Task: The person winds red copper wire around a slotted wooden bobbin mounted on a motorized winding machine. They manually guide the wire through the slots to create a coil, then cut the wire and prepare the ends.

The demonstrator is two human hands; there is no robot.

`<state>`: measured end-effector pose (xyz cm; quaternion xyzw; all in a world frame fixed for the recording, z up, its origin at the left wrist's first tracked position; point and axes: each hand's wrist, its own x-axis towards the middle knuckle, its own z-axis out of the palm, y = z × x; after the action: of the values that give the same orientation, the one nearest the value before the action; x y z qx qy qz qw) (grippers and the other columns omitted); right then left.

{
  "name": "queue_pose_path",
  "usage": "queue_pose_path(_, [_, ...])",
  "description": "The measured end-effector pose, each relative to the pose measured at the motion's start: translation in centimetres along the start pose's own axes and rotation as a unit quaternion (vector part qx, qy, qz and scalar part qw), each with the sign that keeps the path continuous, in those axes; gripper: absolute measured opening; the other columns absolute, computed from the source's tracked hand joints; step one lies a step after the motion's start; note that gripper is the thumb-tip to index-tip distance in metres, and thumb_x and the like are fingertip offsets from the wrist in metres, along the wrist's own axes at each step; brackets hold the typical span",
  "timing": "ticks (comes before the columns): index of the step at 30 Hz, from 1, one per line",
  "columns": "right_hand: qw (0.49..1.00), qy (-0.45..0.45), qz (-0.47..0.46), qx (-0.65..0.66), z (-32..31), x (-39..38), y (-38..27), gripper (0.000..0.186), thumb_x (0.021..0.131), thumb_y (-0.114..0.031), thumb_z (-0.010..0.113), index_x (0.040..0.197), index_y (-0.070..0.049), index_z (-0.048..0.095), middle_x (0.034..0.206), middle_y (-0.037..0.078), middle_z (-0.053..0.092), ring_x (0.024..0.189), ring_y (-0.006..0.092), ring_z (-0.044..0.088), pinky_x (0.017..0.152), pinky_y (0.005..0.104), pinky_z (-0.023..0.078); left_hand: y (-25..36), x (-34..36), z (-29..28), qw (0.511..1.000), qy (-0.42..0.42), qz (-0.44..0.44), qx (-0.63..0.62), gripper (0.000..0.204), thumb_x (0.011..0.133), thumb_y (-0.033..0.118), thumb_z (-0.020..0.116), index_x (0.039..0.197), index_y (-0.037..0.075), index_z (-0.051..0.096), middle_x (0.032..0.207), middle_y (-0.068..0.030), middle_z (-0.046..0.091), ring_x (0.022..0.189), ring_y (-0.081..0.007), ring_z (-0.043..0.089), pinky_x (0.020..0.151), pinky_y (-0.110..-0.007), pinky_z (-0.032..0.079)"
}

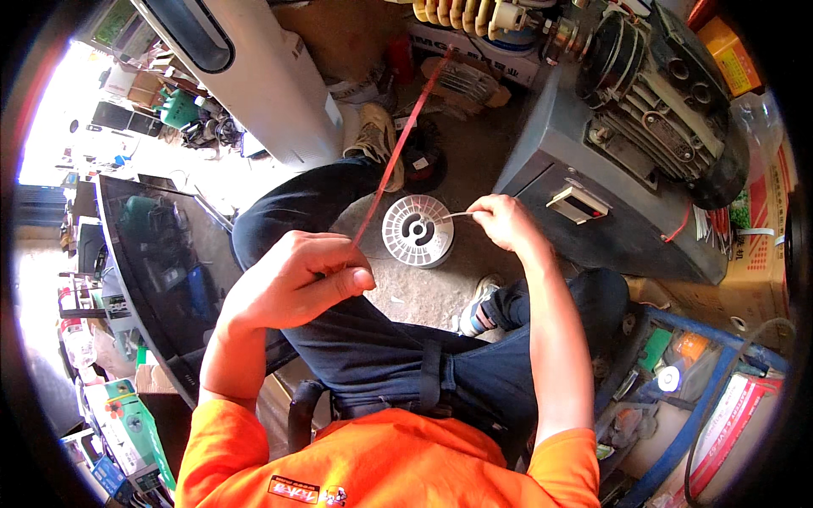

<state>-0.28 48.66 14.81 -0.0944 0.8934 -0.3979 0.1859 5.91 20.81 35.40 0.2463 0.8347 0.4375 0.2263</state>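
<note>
My left hand (309,275) is closed around a long, thin red strand (402,140), with the thumb pressed along the fingers. From that hand the strand runs taut, up and slightly right, toward the far side of the floor. A round white plastic spool (398,233) with radial slots and a hub in the middle sits on the ground between my feet. My right hand (506,224) pinches a thin pale wire (460,214) that reaches to the top of this spool. Whether the wire and the red strand are one piece, I cannot tell.
At the right, a dark electric motor (656,123) is mounted on a grey metal cabinet (542,157). A yellow coiled hose (466,15) lies at the far edge. A flat black screen (161,254) leans at my left; a blue-edged crate (711,406) of parts stands lower right.
</note>
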Motion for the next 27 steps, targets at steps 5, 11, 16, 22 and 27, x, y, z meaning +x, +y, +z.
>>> queue_pose_path(5, [0.898, -0.339, 0.036, 0.279, 3.5, 0.5, 1.3, 0.022, 0.087, -0.017, 0.060, 0.103, -0.004, 0.067, 0.078, 0.003, 0.069, 0.066, 0.0057, 0.057, 0.061, 0.0207, 0.043, 0.1, 0.6, 0.2, 0.983, 0.094, -0.042, -0.154, 0.028, 0.094, 0.025, 0.054, 0.091, -0.002, 0.058, 0.074, -0.0045, 0.057, 0.066, -0.0090, 0.054, 0.060, -0.023, 0.044])
queue_pose_path(11, [0.783, -0.410, 0.092, 0.459, 5.9, -3.2, -0.6, 0.022, 0.092, -0.015, 0.055, 0.105, 0.001, 0.063, 0.062, -0.001, 0.056, 0.047, 0.0036, 0.041, 0.044, 0.0164, 0.028, -4.6, 0.5, 2.9, 0.911, 0.317, -0.044, -0.261, 0.045, 0.095, 0.021, 0.050, 0.133, -0.002, 0.038, 0.080, -0.0065, 0.058, 0.063, -0.0098, 0.053, 0.057, -0.021, 0.043])
queue_pose_path(16, [0.721, -0.383, 0.061, 0.574, 6.5, -4.1, 0.3, 0.024, 0.092, -0.015, 0.054, 0.106, 0.003, 0.061, 0.058, -0.003, 0.047, 0.047, 0.0048, 0.038, 0.044, 0.0191, 0.028, -8.1, -0.4, 4.5, 0.762, 0.413, -0.154, -0.475, 0.021, 0.096, 0.030, 0.047, 0.094, 0.010, 0.053, 0.063, 0.0024, 0.045, 0.048, -0.0096, 0.038, 0.045, -0.023, 0.029])
queue_pose_path(22, [0.712, -0.337, 0.059, 0.613, 6.7, -4.9, 0.9, 0.027, 0.093, -0.019, 0.054, 0.105, 0.004, 0.061, 0.056, -0.003, 0.046, 0.046, 0.0051, 0.037, 0.043, 0.0204, 0.028, -7.9, -0.3, 9.1, 0.797, 0.197, -0.354, -0.448, 0.017, 0.091, 0.021, 0.055, 0.101, 0.007, 0.056, 0.076, 0.0015, 0.052, 0.060, -0.0075, 0.047, 0.050, -0.021, 0.038])
queue_pose_path(27, [0.717, -0.336, 0.060, 0.608, 7.6, -5.3, 0.4, 0.027, 0.094, -0.023, 0.053, 0.104, 0.000, 0.062, 0.054, -0.004, 0.042, 0.044, 0.0037, 0.033, 0.040, 0.0202, 0.023, -9.1, 1.1, 13.7, 0.874, 0.150, -0.224, -0.403, 0.028, 0.090, 0.018, 0.061, 0.115, 0.004, 0.058, 0.094, -0.0028, 0.063, 0.075, -0.0081, 0.058, 0.062, -0.022, 0.047])
